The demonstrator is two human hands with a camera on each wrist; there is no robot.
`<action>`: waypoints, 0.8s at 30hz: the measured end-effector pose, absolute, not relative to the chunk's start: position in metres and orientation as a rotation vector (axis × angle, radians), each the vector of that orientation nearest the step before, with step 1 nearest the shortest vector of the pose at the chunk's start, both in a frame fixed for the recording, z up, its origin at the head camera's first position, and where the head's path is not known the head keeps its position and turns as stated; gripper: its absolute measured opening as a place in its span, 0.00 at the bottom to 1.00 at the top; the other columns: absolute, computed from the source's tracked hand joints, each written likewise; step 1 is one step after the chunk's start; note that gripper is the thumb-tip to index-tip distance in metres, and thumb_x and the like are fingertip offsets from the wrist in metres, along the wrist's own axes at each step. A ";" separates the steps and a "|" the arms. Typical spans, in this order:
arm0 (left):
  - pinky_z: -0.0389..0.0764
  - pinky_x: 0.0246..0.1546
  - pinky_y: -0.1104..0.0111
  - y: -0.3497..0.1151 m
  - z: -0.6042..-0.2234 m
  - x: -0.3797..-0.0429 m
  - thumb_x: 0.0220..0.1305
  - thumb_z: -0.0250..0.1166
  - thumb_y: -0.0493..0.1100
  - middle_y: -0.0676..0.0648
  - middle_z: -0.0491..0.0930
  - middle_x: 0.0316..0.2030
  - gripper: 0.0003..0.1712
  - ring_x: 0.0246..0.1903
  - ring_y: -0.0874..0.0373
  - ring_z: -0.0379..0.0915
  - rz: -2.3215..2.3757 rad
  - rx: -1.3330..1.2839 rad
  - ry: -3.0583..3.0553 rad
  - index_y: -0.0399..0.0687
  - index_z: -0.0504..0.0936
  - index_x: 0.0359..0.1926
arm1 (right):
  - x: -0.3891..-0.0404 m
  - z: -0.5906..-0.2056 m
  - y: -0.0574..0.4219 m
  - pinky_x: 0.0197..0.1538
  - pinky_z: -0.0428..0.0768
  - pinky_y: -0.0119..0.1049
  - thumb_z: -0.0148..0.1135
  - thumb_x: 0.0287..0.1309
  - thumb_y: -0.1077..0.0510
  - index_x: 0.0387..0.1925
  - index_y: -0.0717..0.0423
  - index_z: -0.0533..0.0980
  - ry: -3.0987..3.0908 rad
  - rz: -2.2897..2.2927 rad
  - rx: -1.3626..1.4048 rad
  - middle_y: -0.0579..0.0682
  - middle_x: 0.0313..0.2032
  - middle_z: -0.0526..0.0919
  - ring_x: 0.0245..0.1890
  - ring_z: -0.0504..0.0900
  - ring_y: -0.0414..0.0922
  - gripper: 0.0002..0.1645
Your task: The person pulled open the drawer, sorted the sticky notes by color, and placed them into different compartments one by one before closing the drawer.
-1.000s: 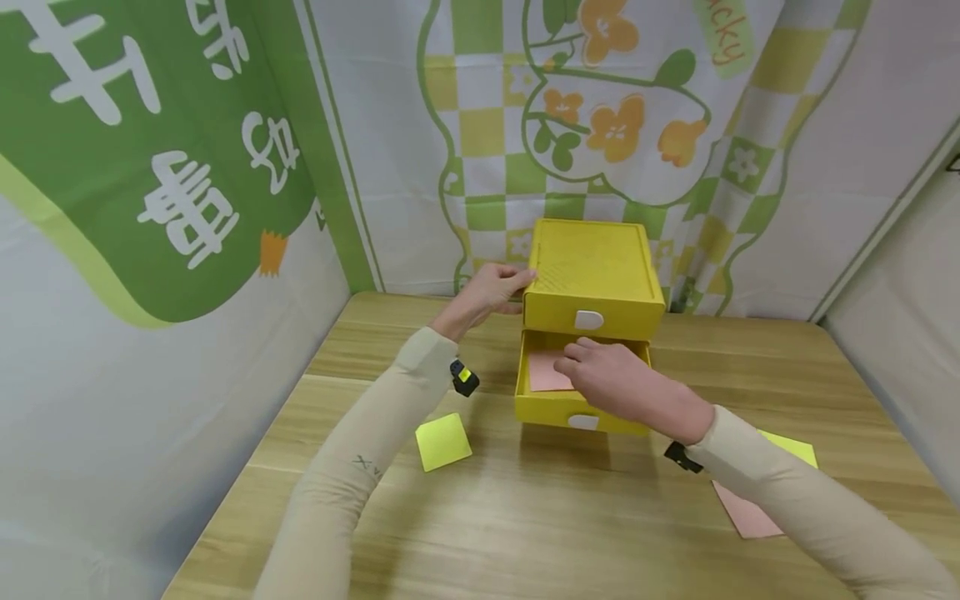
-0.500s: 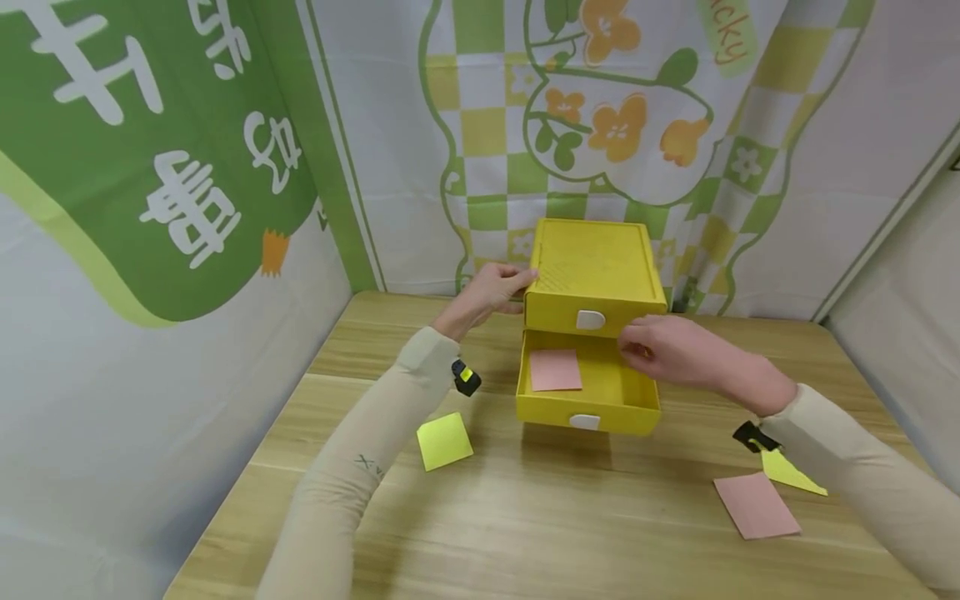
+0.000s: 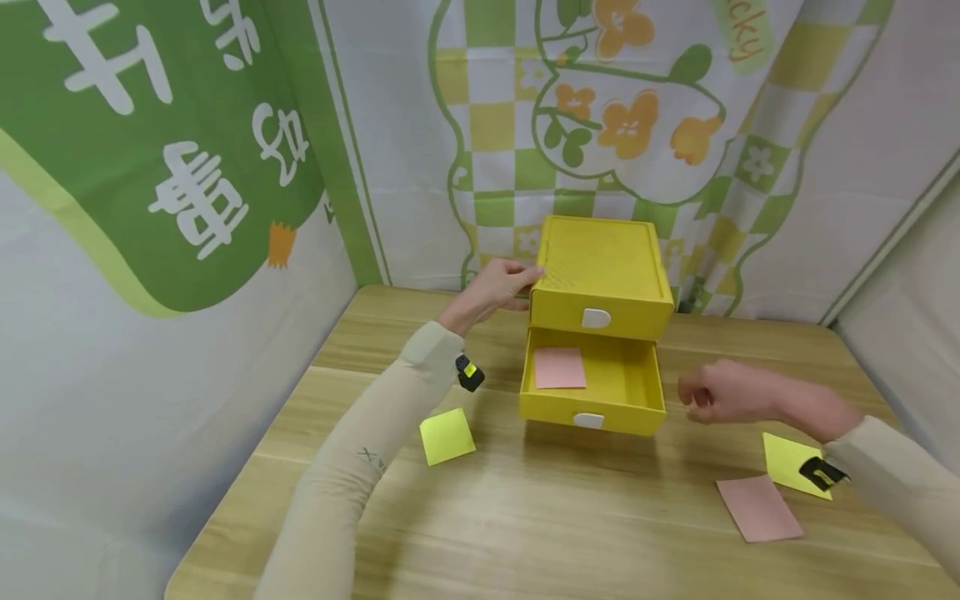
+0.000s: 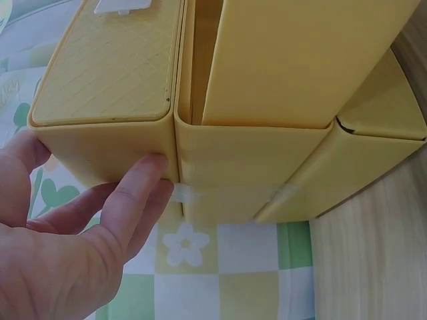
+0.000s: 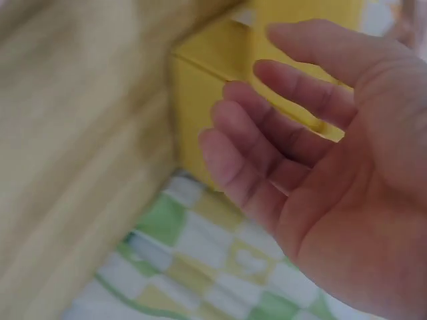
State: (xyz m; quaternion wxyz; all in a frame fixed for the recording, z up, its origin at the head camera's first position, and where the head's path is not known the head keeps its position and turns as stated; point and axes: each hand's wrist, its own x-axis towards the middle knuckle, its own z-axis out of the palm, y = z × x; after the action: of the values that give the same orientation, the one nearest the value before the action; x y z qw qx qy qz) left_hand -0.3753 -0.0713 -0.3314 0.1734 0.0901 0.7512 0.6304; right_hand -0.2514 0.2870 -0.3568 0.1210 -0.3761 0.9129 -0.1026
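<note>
A yellow drawer cabinet (image 3: pixel 603 258) stands at the back of the table. Below its top drawer, a drawer (image 3: pixel 630 375) is pulled out, with a pink sticky note (image 3: pixel 559 368) lying inside at the left. My left hand (image 3: pixel 497 289) rests on the cabinet's upper left corner. In the left wrist view its fingertips (image 4: pixel 155 163) press the cabinet's side, while the thumb reaches over the top edge. To the right of the pulled-out drawer, my right hand (image 3: pixel 731 393) hovers over the table, holding nothing. Loosely bent fingers show in the right wrist view (image 5: pixel 267 133).
One yellow sticky note (image 3: pixel 447 436) lies on the table (image 3: pixel 525 517) at the left. At the right, a pink sticky note (image 3: pixel 759 508) lies beside another yellow one (image 3: pixel 787 457), partly covered by the right wrist camera. A patterned curtain (image 3: pixel 495 133) hangs behind the cabinet.
My right hand has moved out of the pulled-out drawer, to the right and over the table. The pink note in the drawer is now uncovered. My left hand has stayed at the cabinet's corner.
</note>
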 end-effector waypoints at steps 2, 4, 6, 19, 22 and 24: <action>0.85 0.51 0.61 -0.071 -0.331 -0.376 0.70 0.61 0.52 0.44 0.74 0.58 0.25 0.53 0.54 0.72 1.783 0.259 2.128 0.39 0.78 0.59 | -0.250 -0.369 0.294 0.26 0.67 0.26 0.67 0.55 0.59 0.31 0.51 0.78 2.625 -0.259 -1.058 0.36 0.24 0.73 0.23 0.66 0.31 0.04; 0.85 0.51 0.61 -0.071 -0.331 -0.375 0.70 0.61 0.52 0.43 0.74 0.57 0.25 0.52 0.55 0.72 1.787 0.256 2.131 0.39 0.79 0.58 | -0.250 -0.381 0.299 0.26 0.66 0.27 0.66 0.53 0.60 0.30 0.52 0.77 2.595 -0.230 -1.025 0.37 0.24 0.72 0.23 0.66 0.32 0.04; 0.85 0.52 0.61 -0.071 -0.329 -0.375 0.70 0.61 0.52 0.44 0.74 0.57 0.25 0.52 0.55 0.72 1.797 0.253 2.130 0.38 0.79 0.57 | -0.249 -0.391 0.303 0.26 0.66 0.27 0.63 0.54 0.63 0.30 0.52 0.77 2.577 -0.202 -0.995 0.37 0.23 0.72 0.23 0.65 0.33 0.03; 0.84 0.53 0.60 -0.068 -0.327 -0.372 0.71 0.60 0.52 0.44 0.74 0.59 0.24 0.54 0.53 0.73 1.770 0.239 2.139 0.40 0.79 0.59 | -0.224 -0.419 0.315 0.29 0.71 0.32 0.72 0.43 0.66 0.31 0.50 0.72 2.442 -0.146 -0.706 0.43 0.27 0.74 0.28 0.69 0.39 0.17; 0.84 0.53 0.60 -0.068 -0.328 -0.373 0.70 0.60 0.52 0.44 0.75 0.59 0.24 0.53 0.54 0.73 1.778 0.238 2.140 0.40 0.79 0.59 | -0.221 -0.425 0.316 0.29 0.70 0.32 0.72 0.42 0.67 0.29 0.50 0.72 2.460 -0.152 -0.748 0.42 0.26 0.73 0.27 0.68 0.38 0.17; 0.84 0.53 0.60 -0.068 -0.328 -0.373 0.70 0.61 0.52 0.44 0.75 0.58 0.25 0.53 0.55 0.73 1.784 0.236 2.141 0.40 0.79 0.59 | -0.220 -0.429 0.317 0.29 0.68 0.30 0.72 0.41 0.67 0.28 0.48 0.70 2.474 -0.155 -0.764 0.41 0.25 0.71 0.27 0.66 0.37 0.18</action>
State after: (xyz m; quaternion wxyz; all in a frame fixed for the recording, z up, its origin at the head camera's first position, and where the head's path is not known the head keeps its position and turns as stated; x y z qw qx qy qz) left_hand -0.3732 -0.0683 -0.3278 0.1718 0.0830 0.7541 0.6284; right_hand -0.2198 0.3173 -0.4291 0.2702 -0.2836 0.9183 -0.0575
